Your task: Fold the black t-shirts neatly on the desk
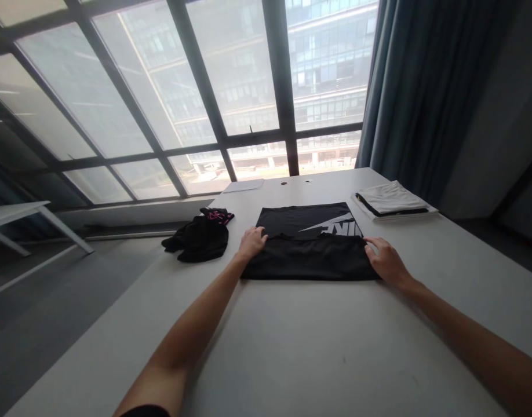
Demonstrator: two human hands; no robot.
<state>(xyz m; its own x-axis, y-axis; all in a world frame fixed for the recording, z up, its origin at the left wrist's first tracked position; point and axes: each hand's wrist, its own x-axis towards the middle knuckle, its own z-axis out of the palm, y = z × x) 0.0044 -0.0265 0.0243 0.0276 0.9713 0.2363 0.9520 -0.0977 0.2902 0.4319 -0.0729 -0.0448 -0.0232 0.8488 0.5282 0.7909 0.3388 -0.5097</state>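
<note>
A black T-shirt [309,258] with a pale grey printed logo lies on the white table, its near part folded over toward the far side. The collar edge of the fold crosses the middle of the shirt, and the print shows beyond it, partly covered. My left hand [252,243] grips the fold at its left corner, thumb and fingers closed on the cloth. At the right corner my right hand [384,259] holds the same fold between thumb and fingers. Both forearms reach in from the near side.
Crumpled black clothing [203,237] with pink marks lies at the table's left edge. A stack of folded light and dark clothes [392,200] sits at the right. A flat white sheet [243,185] rests at the far end of the table [318,341], near the windows.
</note>
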